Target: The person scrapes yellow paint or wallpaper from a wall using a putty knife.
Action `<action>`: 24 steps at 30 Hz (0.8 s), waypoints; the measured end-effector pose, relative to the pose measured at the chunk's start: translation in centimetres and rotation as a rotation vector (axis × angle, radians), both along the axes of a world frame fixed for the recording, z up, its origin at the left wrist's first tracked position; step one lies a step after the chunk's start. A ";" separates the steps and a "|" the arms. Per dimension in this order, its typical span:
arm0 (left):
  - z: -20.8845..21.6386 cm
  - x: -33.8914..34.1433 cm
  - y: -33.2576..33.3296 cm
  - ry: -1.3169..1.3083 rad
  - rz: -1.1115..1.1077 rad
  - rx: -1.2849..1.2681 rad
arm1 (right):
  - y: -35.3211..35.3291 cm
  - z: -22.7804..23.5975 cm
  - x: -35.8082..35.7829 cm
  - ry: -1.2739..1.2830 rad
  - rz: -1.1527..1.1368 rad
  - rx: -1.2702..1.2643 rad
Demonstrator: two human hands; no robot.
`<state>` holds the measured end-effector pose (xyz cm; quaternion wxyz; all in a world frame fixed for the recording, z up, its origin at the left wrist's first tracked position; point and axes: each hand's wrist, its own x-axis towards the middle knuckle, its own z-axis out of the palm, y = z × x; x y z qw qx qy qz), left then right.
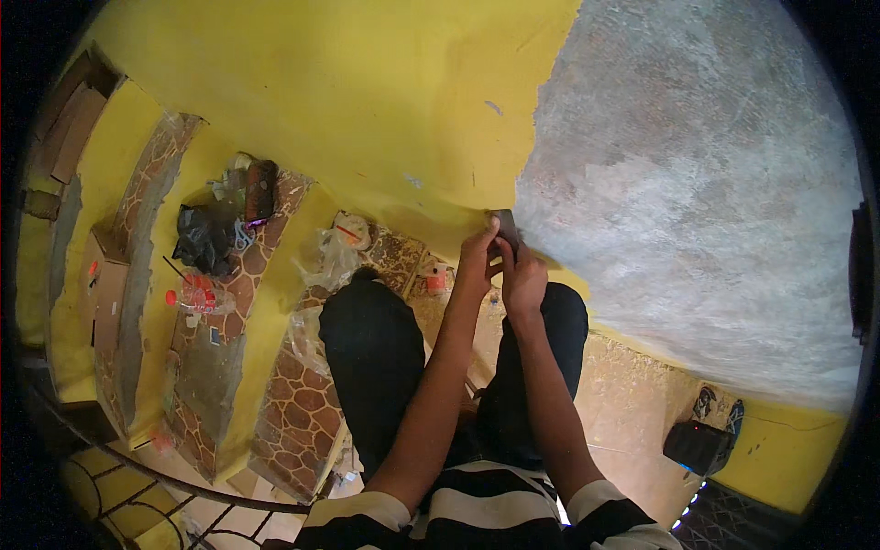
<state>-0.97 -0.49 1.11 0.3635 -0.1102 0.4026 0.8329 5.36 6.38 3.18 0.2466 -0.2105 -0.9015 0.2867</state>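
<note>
A small flat dark grey piece (505, 225), its exact kind hard to make out, is held up close to the wall in front of me. My left hand (479, 254) pinches its left side, with the thumb laid on its face. My right hand (524, 280) is closed on its lower end, fingers curled. Behind them the wall has yellow paint (385, 101) on the left and a bare grey patch (687, 174) on the right. The ragged paint border runs down just above my hands.
Steps with a brown stone pattern (298, 412) lie to the left, holding a black plastic bag (203, 240), a clear bottle with red cap (197, 295) and clear plastic bags (332, 261). A curved metal railing (183, 486) crosses lower left. A black box (698, 446) stands on the floor at right.
</note>
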 end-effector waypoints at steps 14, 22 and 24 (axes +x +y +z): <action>0.9 1.9 1.6 -0.058 -0.107 0.127 | 2.2 1.5 2.6 -0.124 -0.082 0.164; 0.4 1.3 1.6 -0.019 -0.059 0.206 | 2.3 1.7 1.7 -0.058 -0.079 0.126; 0.4 1.5 1.6 -0.032 -0.069 0.214 | 2.8 1.9 2.1 -0.110 -0.045 0.140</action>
